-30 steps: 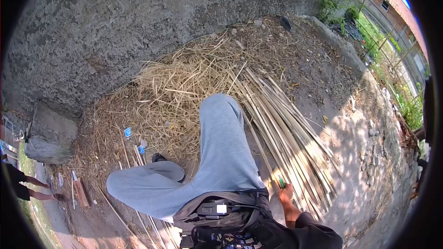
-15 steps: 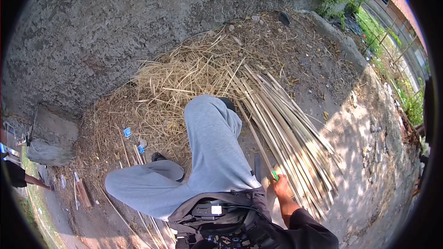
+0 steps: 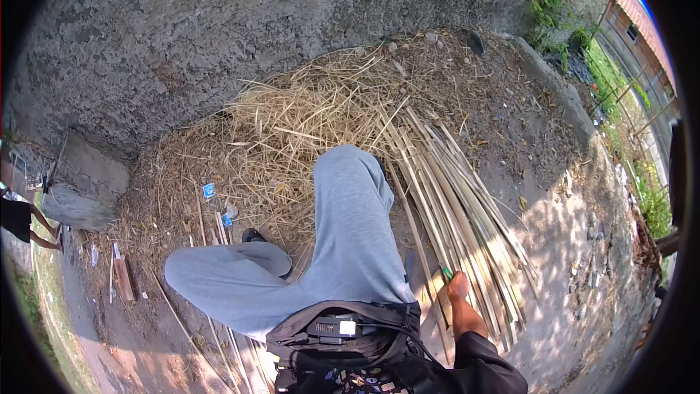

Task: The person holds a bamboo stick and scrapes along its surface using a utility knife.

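Grey trousers point(image 3: 354, 211) on and knees bent, holds a small green object point(image 3: 448, 271) in the right hand point(image 3: 458, 287), with fingers curled closed about it over the leg-side edge of a fanned bundle of pale strips point(image 3: 448, 208). Cannot tell what the object is, nor whether the same grip also pinches a strip. Shows no left hand anywhere, so cannot tell how it is set. Has the strips lying on the ground point(image 3: 510, 153) to the right of the raised knee, with upper ends beside a tangle of thin shavings point(image 3: 292, 117) below a rough wall point(image 3: 255, 22).

Compared with half a second ago, looks from a slightly turned viewpoint, with bundle, shavings and knee all slid rightward across the view. Keeps the right hand beside the same edge of the bundle. Suggests a shift of head more than of grip, and handling of the strips likely unbroken.
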`<state>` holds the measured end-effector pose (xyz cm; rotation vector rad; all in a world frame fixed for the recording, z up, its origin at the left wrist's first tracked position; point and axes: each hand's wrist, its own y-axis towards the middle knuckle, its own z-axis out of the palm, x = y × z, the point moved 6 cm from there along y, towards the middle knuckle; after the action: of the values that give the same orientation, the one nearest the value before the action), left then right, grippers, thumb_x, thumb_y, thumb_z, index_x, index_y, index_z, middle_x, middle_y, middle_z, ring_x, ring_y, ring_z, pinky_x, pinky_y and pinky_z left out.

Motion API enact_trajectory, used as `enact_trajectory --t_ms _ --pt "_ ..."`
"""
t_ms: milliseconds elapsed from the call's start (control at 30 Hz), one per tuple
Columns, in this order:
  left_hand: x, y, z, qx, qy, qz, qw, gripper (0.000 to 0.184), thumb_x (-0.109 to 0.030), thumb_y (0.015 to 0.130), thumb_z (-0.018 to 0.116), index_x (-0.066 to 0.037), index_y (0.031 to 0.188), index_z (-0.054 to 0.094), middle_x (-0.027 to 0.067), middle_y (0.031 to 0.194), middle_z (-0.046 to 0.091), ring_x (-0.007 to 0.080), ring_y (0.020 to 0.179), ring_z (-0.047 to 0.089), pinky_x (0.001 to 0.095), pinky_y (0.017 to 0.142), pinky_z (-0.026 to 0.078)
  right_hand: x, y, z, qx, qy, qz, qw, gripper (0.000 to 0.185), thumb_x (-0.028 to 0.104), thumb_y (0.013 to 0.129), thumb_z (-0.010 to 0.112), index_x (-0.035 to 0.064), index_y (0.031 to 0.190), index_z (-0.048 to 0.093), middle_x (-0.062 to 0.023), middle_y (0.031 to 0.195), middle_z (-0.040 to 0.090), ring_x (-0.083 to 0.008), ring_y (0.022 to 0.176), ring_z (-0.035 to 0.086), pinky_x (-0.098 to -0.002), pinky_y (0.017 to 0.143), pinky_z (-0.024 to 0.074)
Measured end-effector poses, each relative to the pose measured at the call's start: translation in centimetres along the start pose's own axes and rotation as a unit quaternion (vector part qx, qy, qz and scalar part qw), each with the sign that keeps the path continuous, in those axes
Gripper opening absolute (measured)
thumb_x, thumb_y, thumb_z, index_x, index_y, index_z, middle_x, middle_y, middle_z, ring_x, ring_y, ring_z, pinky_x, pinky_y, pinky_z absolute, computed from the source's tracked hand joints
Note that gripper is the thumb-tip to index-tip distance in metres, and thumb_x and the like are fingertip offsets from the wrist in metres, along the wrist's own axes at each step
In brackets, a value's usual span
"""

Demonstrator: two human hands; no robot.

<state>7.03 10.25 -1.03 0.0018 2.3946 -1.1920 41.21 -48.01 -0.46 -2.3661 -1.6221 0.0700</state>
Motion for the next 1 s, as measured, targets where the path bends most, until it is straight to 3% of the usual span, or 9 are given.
enact_trajectory --t_ms 167,300,367,500,633,700,767,867,1000 --pt "0.6 -0.1 -0.3 -0.007 -0.005 -0.014 1.0 0.025 -0.016 0.091 0.059 0.004 0.105 0.067 0.0153 0.087 0.069 0.0225 0.078 0.065 0.0353 0.07 0.052 0.1 -0.6 -0.4 0.056 0.014 -0.008 0.998 0.018 0.016 0.08 0.064 0.0048 0.094 0.064 -0.0191 0.1 0.063 -0.0389 0.092 0.064 -0.0488 0.079 0.0519" --pt "0.8 0.2 -0.5 -0.007 -0.005 -0.019 1.0 0.025 -0.016 0.092 0.058 0.004 0.105 0.067 0.0154 0.087 0.069 0.0226 0.078 0.065 0.0353 0.07 0.052 -0.7 -1.9 -2.7 0.02 0.064 -0.013 0.998 0.028 0.013 0.075 0.064 0.0061 0.102 0.065 -0.022 0.09 0.066 -0.0404 0.087 0.064 -0.0522 0.074 0.0502" --pt "0.9 0.4 -0.6 -0.007 -0.004 -0.018 1.0 0.025 -0.016 0.092 0.058 0.004 0.105 0.067 0.0154 0.087 0.069 0.0227 0.078 0.065 0.0353 0.07 0.052 -0.6 -2.8 -4.3 -0.066 0.036 -0.063 0.995 0.032 0.008 0.073 0.06 0.0061 0.105 0.064 -0.0228 0.085 0.066 -0.0422 0.081 0.064 -0.0534 0.071 0.0492" --pt "1.0 0.8 -0.9 -0.005 -0.001 -0.017 1.0 0.025 -0.016 0.092 0.058 0.004 0.105 0.066 0.0155 0.087 0.069 0.0228 0.078 0.065 0.0352 0.07 0.052 -1.3 -3.2 -5.8 -0.089 0.069 -0.02 0.993 0.039 0.006 0.072 0.058 0.0062 0.11 0.062 -0.0252 0.08 0.065 -0.0442 0.076 0.063 -0.0538 0.067 0.048" --pt "0.7 1.4 -1.3 -0.005 0.002 -0.012 1.0 0.025 -0.016 0.092 0.058 0.004 0.106 0.066 0.0156 0.087 0.069 0.023 0.078 0.065 0.0352 0.07 0.052 0.5 -4.3 -8.4 -0.079 0.153 -0.016 0.985 0.021 0.019 0.08 0.06 0.01 0.098 0.066 -0.0192 0.073 0.065 -0.041 0.071 0.063 -0.05 0.067 0.0483" --pt "0.3 1.8 -1.7 -0.004 0.006 -0.007 1.0 0.025 -0.016 0.092 0.058 0.004 0.106 0.066 0.0156 0.087 0.069 0.0231 0.078 0.065 0.0352 0.07 0.052 3.0 -6.2 -12.0 -0.049 0.184 0.015 0.982 0.025 0.03 0.08 0.066 0.0108 0.096 0.069 -0.0149 0.071 0.067 -0.0354 0.071 0.066 -0.0418 0.065 0.0511" --pt "0.0 2.0 -1.9 -0.003 0.009 -0.004 1.0 0.025 -0.016 0.092 0.057 0.004 0.106 0.066 0.0156 0.087 0.069 0.0231 0.078 0.065 0.0352 0.07 0.052 3.3 -6.6 -12.2 -0.115 0.234 -0.101 0.96 0.021 0.024 0.079 0.07 0.0111 0.095 0.069 -0.0144 0.071 0.067 -0.034 0.07 0.066 -0.0402 0.065 0.0518" --pt "-0.4 2.3 -2.2 -0.003 0.011 0.001 1.0 0.025 -0.015 0.093 0.057 0.004 0.106 0.066 0.0157 0.087 0.069 0.0232 0.078 0.065 0.0352 0.07 0.052 3.4 -6.2 -12.4 -0.216 0.248 -0.138 0.934 0.021 0.015 0.075 0.07 0.0126 0.097 0.068 -0.0142 0.081 0.068 -0.0351 0.073 0.066 -0.0413 0.067 0.0521" --pt "-1.1 2.7 -2.5 -0.006 0.014 0.008 1.0 0.025 -0.015 0.093 0.057 0.004 0.106 0.066 0.0157 0.087 0.069 0.0234 0.078 0.065 0.0352 0.07 0.052 5.8 -3.0 -16.6 -0.186 0.213 -0.128 0.951 0.034 0.002 0.068 0.063 0.0104 0.1 0.069 -0.0118 0.089 0.068 -0.0326 0.081 0.066 -0.0396 0.07 0.053"
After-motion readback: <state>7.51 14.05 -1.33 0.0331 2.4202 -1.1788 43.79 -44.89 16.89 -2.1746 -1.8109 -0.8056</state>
